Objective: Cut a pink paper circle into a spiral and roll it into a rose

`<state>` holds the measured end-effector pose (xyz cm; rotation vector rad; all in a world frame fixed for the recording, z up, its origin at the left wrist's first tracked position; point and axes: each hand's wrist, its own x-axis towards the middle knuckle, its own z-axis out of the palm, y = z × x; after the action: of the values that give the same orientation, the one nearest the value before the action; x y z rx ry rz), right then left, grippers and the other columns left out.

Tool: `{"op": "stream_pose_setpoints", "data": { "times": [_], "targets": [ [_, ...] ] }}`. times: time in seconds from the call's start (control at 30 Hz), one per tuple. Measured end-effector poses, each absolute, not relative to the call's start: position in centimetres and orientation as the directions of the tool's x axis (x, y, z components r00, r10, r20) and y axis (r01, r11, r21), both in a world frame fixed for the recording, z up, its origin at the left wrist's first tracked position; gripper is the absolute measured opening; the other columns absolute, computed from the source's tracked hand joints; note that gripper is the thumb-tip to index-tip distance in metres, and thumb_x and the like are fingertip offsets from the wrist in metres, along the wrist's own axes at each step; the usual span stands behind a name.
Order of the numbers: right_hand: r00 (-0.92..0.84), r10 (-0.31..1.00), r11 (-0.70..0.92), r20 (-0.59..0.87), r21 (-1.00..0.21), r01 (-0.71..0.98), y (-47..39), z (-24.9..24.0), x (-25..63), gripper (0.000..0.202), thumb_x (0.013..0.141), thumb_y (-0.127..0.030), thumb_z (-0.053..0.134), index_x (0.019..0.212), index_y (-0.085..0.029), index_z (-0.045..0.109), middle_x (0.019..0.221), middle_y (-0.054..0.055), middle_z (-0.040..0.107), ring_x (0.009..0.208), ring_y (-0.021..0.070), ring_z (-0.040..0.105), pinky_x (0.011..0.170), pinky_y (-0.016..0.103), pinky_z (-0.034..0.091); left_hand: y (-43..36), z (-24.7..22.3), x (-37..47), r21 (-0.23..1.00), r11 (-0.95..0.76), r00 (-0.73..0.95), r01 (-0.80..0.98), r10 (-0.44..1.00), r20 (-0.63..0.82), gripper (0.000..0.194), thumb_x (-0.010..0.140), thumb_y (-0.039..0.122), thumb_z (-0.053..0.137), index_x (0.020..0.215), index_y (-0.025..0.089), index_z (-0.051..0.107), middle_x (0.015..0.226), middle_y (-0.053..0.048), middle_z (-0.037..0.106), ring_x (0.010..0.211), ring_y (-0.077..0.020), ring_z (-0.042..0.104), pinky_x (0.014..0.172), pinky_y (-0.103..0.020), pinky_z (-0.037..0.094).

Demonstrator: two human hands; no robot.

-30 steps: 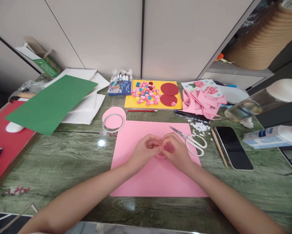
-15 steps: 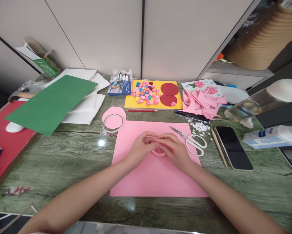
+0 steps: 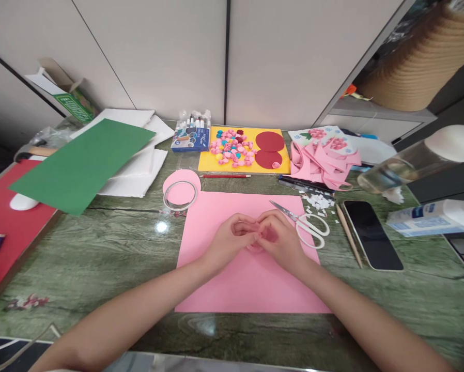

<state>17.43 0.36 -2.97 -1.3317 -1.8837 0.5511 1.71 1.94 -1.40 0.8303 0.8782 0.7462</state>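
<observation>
My left hand (image 3: 232,236) and my right hand (image 3: 277,236) meet fingertip to fingertip over the pink sheet (image 3: 235,289). Both are closed in a pinch on a small pink paper piece (image 3: 259,235), mostly hidden by the fingers. Beneath the fingertips a curved pink paper shape (image 3: 255,249) shows in part. White-handled scissors (image 3: 312,230) lie just right of my right hand, partly on the sheet. A roll of tape (image 3: 180,196) rests on a pink disc (image 3: 182,178) at the sheet's upper left corner.
Behind lies a yellow sheet (image 3: 224,168) with small coloured paper balls and two dark red discs (image 3: 269,141). Pink scraps (image 3: 321,160), a phone (image 3: 372,235), a wooden stick (image 3: 349,236) and a bottle (image 3: 395,168) stand or lie right; a green sheet (image 3: 84,163) lies left.
My right hand's fingers have curled in more, with the thumb and forefinger now rounded. The fingertips of both hands have shifted slightly right and remain together.
</observation>
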Motion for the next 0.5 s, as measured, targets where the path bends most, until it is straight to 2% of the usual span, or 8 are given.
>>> {"op": "stream_pose_setpoints", "data": {
  "times": [0.17, 0.5],
  "targets": [
    [-0.181, 0.921, 0.38, 0.346, -0.695, 0.61, 0.5, -2.7, 17.5, 0.005, 0.076, -0.021, 0.063, 0.079, -0.023, 0.059, 0.088, 0.003, 0.058, 0.086, 0.0202, 0.056, 0.076, 0.038, 0.047, 2.4, -1.4, 1.6, 0.841, 0.488, 0.39, -0.235, 0.839, -0.378, 0.028, 0.066, 0.015, 0.07, 0.089, 0.016, 0.054, 0.077, -0.001, 0.065, 0.07, -0.0116, 0.06, 0.064, -0.024, 0.047],
    [-0.297, 0.899, 0.438, 0.322, -0.691, 0.575, 0.3, -3.0, 17.7, 0.03, 0.084, -0.011, 0.05, 0.106, -0.027, 0.061, 0.103, 0.005, 0.058, 0.098, 0.02, 0.055, 0.084, 0.039, 0.047, 3.0, -1.6, 1.2, 0.865, 0.456, 0.411, -0.211, 0.844, -0.345, 0.025, 0.068, 0.015, 0.066, 0.089, 0.016, 0.053, 0.074, 0.0, 0.065, 0.066, -0.0119, 0.061, 0.068, -0.026, 0.045]
  ]
}}
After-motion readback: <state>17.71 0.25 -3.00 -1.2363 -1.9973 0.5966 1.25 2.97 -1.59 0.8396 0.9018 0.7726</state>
